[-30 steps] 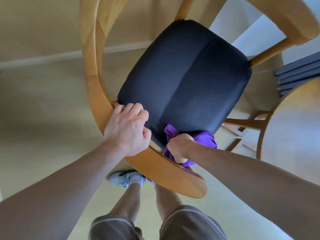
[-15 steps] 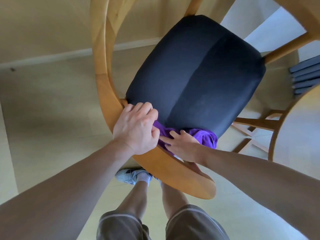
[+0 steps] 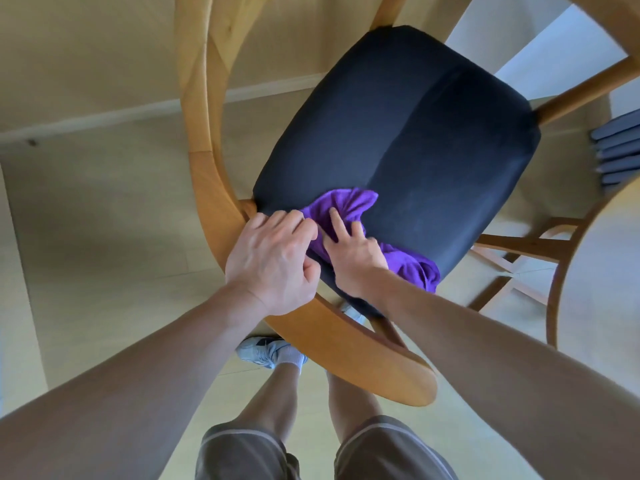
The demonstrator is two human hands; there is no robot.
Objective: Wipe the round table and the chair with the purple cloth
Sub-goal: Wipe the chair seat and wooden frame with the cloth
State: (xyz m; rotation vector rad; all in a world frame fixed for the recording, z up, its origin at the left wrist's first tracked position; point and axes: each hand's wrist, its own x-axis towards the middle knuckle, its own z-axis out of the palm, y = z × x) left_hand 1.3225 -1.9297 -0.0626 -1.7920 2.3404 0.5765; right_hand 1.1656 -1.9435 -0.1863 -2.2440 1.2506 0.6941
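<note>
While the chair (image 3: pixel 221 233) is gripped by the curled left hand (image 3: pixel 273 258), the purple cloth (image 3: pixel 346 206) is pressed onto the seat cushion (image 3: pixel 433 133) by the right hand (image 3: pixel 356 254), fingers spread

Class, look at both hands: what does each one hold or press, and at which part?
Left hand grips the chair's curved wooden back rail. Right hand presses the purple cloth, at its middle, onto the seat.

The left hand (image 3: pixel 273 258) curls its fingers in a grip with the forearm stretched forward, while the right hand (image 3: pixel 356 254) presses down beside it, fingers extended.
</note>
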